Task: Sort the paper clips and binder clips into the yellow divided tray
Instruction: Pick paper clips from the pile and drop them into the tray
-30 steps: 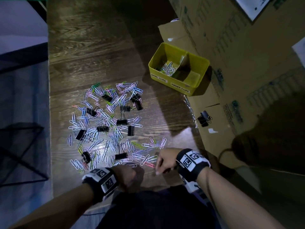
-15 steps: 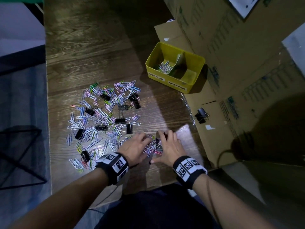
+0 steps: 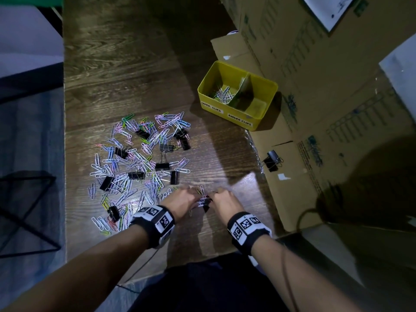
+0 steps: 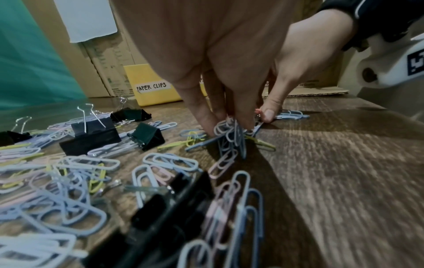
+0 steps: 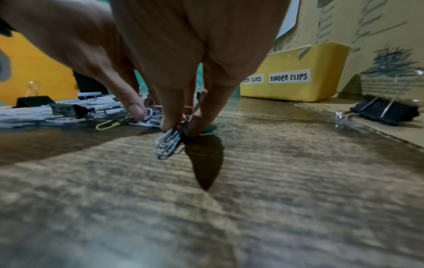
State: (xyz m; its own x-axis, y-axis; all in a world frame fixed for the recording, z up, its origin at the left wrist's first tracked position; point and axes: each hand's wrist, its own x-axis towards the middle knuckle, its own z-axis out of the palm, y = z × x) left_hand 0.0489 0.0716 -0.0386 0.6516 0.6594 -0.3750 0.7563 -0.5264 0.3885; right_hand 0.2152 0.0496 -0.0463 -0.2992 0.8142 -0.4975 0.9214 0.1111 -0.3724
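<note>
Both my hands have closed in at six o'clock: left hand (image 3: 182,200) and right hand (image 3: 226,202) fingers now pinch paper clips (image 4: 230,135), ready for the yellow tray (image 3: 265,102) at one o'clock.

In the head view, the left hand (image 3: 180,200) and right hand (image 3: 226,202) are covering most of the small bunch of paper clips (image 3: 203,202) between them, so the count is not showing. In the left wrist view the hand's upper part is running off the top edge, and the near paper clips and a black binder clip (image 4: 160,214) are blurring out. The yellow divided tray (image 4: 149,85) is showing only one labelled wall there, the palm hiding the rest. In the right wrist view the wooden tabletop (image 5: 298,199) is smearing, and fingers (image 5: 174,112) are covering part of the first tray label (image 5: 252,79).
</note>
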